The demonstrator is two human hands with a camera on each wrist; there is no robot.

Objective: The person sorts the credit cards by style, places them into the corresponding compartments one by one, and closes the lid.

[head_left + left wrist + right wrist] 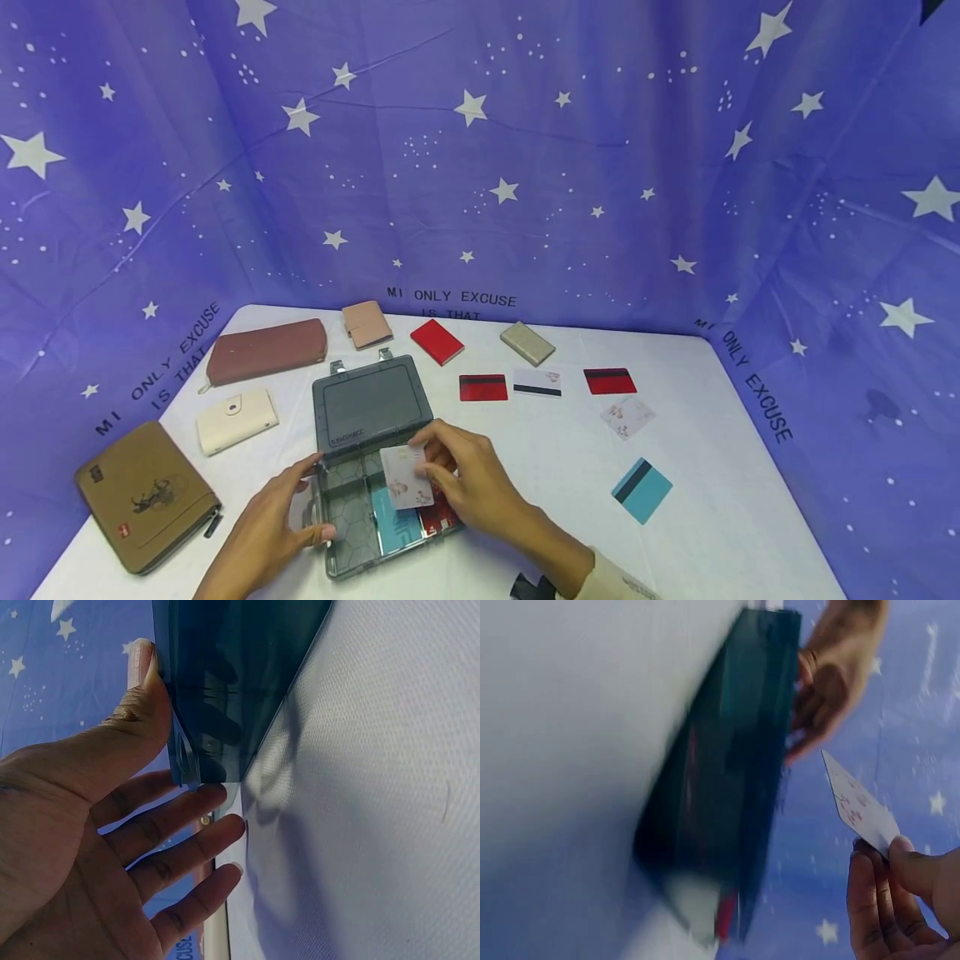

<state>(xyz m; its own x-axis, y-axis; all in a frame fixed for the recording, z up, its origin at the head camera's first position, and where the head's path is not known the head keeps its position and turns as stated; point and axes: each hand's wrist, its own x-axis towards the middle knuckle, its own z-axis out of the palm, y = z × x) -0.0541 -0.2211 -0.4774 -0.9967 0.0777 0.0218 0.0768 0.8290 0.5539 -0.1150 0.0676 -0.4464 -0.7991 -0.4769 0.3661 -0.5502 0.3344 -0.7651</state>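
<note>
A white card with a pinkish floral print [406, 478] is pinched between the thumb and fingers of my right hand [472, 479]. It overlaps the right-hand part of a grey see-through plastic box [352, 562], whose lid [371, 407] is folded back. Under it in the box lie a blue card [396, 532] and a red card [442, 515]. My left hand [262, 521] rests against the box's left side. In the left wrist view, its thumb touches the rim and its other fingers [191, 844] spread loosely beside the wall.
Behind the box are a brown long wallet [266, 352], a pink wallet [367, 324], a red one [437, 342] and a beige one [527, 343]. A cream wallet [237, 422] and a brown zip case [148, 497] lie left. Several cards, including a blue one [642, 491], lie right.
</note>
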